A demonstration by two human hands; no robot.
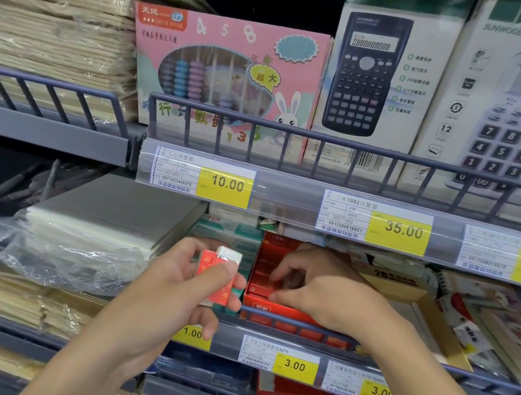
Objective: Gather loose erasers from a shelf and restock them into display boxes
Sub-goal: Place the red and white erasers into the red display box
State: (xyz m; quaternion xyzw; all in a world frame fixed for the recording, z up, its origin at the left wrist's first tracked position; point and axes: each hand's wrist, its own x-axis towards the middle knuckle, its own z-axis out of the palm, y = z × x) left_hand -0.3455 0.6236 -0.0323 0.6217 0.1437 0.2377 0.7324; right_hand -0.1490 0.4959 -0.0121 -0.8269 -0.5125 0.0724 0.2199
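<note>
Red and white erasers (217, 271) sit in the left hand (178, 282), near the camera and a little left of the middle. The thumb lies across the red wrappers and the other fingers curl behind, so this hand grips the small stack firmly. How many pieces are in the stack I cannot tell; it looks like two or three.

Just to the right and a little farther, the right hand (316, 289) is inside the red display box (272, 298) on the middle shelf. Its fingers (278, 273) bend down onto the red packs in the box. Whether they pinch one pack or only press on the row I cannot tell, because the hand is blurred.

To do this step well, I think the right hand should first push the packs already in the box together, so that a free gap opens at one side. Then the left hand can pass the erasers one by one, all with the wrapper turned the same way. The box stands close behind the shelf rail (295, 327), so the pieces should go in from above, not from the front.

Farther back, the teal box (231, 237) stands just left of the red one; the erasers should not go there by mistake.
</note>
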